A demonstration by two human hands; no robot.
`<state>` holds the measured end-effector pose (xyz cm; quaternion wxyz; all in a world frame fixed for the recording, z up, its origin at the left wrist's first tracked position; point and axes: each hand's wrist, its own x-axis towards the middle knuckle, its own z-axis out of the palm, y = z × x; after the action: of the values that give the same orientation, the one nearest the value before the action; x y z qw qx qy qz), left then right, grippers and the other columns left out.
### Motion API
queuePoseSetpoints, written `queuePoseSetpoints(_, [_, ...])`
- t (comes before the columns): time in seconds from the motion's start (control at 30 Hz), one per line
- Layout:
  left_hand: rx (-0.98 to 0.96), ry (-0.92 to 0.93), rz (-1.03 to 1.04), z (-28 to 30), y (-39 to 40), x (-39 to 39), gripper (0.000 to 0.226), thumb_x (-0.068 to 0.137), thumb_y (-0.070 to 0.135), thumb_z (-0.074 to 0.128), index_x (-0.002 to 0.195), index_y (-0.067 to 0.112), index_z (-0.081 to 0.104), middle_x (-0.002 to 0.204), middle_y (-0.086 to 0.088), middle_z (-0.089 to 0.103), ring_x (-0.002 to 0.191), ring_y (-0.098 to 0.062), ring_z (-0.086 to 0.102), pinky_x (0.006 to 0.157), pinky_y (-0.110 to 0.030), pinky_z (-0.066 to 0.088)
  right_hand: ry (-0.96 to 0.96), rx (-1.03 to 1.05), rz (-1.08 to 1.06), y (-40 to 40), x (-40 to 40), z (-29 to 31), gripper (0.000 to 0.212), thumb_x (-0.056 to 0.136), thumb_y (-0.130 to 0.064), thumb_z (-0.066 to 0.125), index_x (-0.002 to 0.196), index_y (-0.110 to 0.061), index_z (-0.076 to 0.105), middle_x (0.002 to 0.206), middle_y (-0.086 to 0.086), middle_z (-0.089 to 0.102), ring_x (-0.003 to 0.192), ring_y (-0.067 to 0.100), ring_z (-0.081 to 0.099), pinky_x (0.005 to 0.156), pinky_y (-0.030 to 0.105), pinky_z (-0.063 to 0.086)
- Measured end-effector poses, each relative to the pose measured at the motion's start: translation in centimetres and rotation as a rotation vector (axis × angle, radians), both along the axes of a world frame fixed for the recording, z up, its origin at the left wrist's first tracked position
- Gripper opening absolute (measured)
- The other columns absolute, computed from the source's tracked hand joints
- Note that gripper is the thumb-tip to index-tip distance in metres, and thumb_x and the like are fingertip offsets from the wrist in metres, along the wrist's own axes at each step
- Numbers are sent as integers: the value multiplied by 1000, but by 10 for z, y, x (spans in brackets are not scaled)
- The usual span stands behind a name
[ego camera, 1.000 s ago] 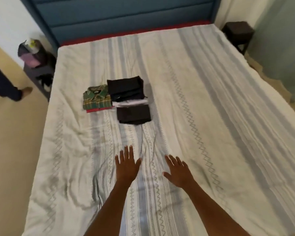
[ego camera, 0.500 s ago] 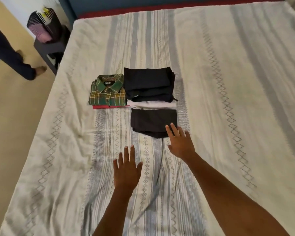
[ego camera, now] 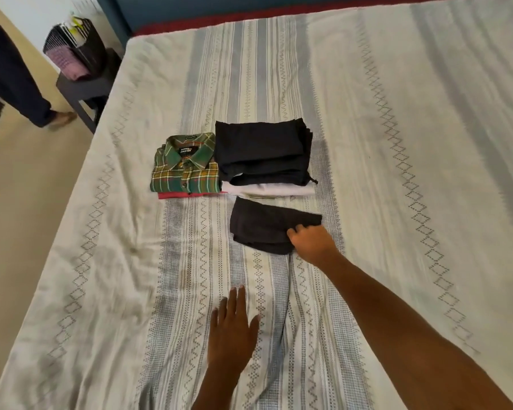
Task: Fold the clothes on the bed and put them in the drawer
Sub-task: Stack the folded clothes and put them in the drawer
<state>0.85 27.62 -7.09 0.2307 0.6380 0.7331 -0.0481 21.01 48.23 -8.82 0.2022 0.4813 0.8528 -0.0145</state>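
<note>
Gripping dark folded garment [ego camera: 267, 224] corner with our right hand [ego camera: 311, 239], left hand [ego camera: 233, 327] flat, empty on bed [ego camera: 397, 173]; one-corner lift risks unfolding

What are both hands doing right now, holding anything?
Left hand: open, fingers straight, flat on the bedsheet, holding nothing.
Right hand: fingers curled on the near right corner of the folded dark garment.
</note>
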Motion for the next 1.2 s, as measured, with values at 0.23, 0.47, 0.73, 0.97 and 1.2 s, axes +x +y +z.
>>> queuePoseSetpoints(0.23, [162, -49, -154, 33, 0, 30, 99, 94, 57, 52, 155, 25, -19, 166, -4, -8, 153, -28, 1, 122, -44, 8, 135, -367, -138, -89, 29, 64, 38, 95, -37, 53, 126, -15, 57, 114, 14, 67, 103, 34, 66, 88, 38, 53])
queuePoseSetpoints(0.47, [192, -289, -470, 59, -45, 95, 93, 83, 64, 57, 158, 30, 13, 167, 1, 7, 154, -21, 0, 122, -48, 3, 137, -620, -170, -197, 70, 158, 45, 95, -36, 57, 131, -11, 51, 114, 15, 67, 99, 32, 65, 84, 36, 49])
queuePoseSetpoints(0.73, [84, -556, -532, 108, -151, 159, 78, 77, 64, 71, 141, 30, 42, 127, 7, 57, 114, -15, 56, 98, -42, 48, 10, -588, -97, -318, 125, 253, 27, 98, -32, 55, 111, -11, 65, 99, 10, 64, 88, 29, 62, 76, 35, 42])
queuePoseSetpoints(0.97, [149, -556, -779, 166, -242, 201, 79, 70, 55, 70, 136, 24, 41, 160, 12, 16, 152, -9, 2, 123, -36, -7, -296, -379, -86, -449, 156, 310, 21, 104, -30, 52, 112, -15, 64, 114, 3, 67, 99, 23, 63, 74, 33, 33])
queuePoseSetpoints(1.2, [120, -520, -820, 200, -318, 222, 61, 66, 41, 65, 124, 23, 57, 110, 5, 58, 111, -19, 55, 111, -49, 34, -160, -189, -430, -564, 183, 384, 12, 99, -20, 56, 107, -22, 65, 102, 1, 70, 93, 25, 68, 70, 32, 34])
